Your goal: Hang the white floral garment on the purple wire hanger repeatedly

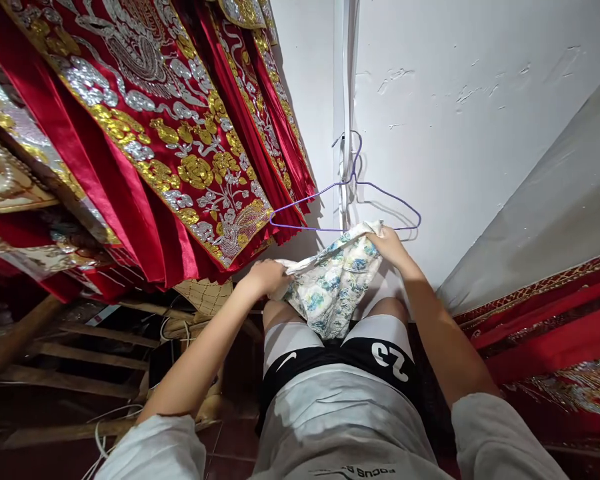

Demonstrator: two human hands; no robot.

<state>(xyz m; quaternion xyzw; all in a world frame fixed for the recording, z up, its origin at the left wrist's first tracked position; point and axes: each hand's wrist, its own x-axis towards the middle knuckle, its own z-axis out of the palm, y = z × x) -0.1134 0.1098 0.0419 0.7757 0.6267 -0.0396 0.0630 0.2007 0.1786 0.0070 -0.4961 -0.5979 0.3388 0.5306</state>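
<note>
A white garment (330, 283) with a blue and green floral print is stretched between my two hands, its lower part hanging down over my lap. My left hand (269, 277) is closed on one end of its rolled upper edge. At the other end, higher up, my right hand (387, 245) grips the same edge. Just beyond the cloth a purple wire hanger (353, 181) hangs by its hook against the wall. The hanger's lower bar runs behind the garment's top edge, and neither hand holds the hanger. The garment's exact kind is unclear.
Red embroidered costumes with gold and silver sequins (195, 170) hang at the left. Below them stand a wooden slatted frame (95, 360) and white cables (100, 433). More red fabric (555, 333) hangs at the right. A white wall (455, 133) with a vertical conduit (347, 73) rises ahead.
</note>
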